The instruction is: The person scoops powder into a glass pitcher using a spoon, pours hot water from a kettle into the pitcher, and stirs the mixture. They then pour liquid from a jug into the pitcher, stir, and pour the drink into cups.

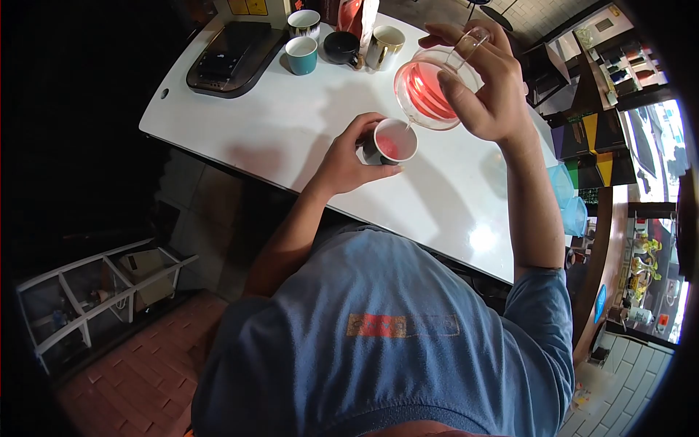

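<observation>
My left hand is wrapped round a cup with a white inside and a dark outside. Some pinkish-red liquid lies in it. In my right hand is a clear glass pitcher, gripped by its handle. The pitcher is tilted, and its spout comes close to the cup's rim. Red liquid shows through its glass. A thin pale streak appears between spout and cup; whether it is flowing liquid I cannot tell. The pitcher partly hides my right fingers.
Along the white table's far side stand a teal cup, a patterned cup, a black cup and a gold-and-white mug. A black flat device sits left. Light-blue translucent containers are at right.
</observation>
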A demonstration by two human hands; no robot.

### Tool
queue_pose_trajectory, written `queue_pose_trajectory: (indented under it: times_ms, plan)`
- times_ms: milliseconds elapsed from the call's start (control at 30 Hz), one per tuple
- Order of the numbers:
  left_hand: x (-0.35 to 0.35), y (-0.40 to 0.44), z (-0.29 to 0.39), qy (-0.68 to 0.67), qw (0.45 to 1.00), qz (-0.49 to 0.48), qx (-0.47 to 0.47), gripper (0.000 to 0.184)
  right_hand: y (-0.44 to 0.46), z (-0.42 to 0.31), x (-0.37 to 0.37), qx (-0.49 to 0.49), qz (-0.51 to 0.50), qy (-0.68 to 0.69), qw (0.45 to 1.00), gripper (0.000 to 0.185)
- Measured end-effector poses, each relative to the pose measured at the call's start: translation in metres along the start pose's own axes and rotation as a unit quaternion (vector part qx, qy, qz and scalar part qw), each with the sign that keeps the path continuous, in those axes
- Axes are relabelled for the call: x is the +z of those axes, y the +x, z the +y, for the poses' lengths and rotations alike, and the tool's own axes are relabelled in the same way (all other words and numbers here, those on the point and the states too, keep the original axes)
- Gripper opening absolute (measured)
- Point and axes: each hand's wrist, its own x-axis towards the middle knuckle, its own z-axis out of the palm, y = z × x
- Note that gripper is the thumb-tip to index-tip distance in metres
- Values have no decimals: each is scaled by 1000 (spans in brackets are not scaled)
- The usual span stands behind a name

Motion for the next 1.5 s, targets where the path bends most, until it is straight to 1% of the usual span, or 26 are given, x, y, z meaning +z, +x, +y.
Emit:
queue_pose_trajectory:
  times_ms: [400,667,1200,1267,1367,1500]
  plan:
    - [1,2,-1,-7,1000,-7,6,76,-3,1,2,-1,3,-9,1000,35]
    - [3,3,-4,-9,1000,-13,6,78,-5,-3,4,21,4,1,1000,45]
    - [1,5,-6,-18,1000,-14,4,77,-9,5,6,13,-11,-24,1000,42]
    - [1,6,-5,-17,1000,-13,6,77,-13,14,14,0,37,68,997,41]
    - [1,7,-6,-14,1000,-12,9,77,-14,10,10,27,12,56,998,46]
    - [1,8,-7,-16,1000,-11,13,78,-14,11,10,31,11,50,998,45]
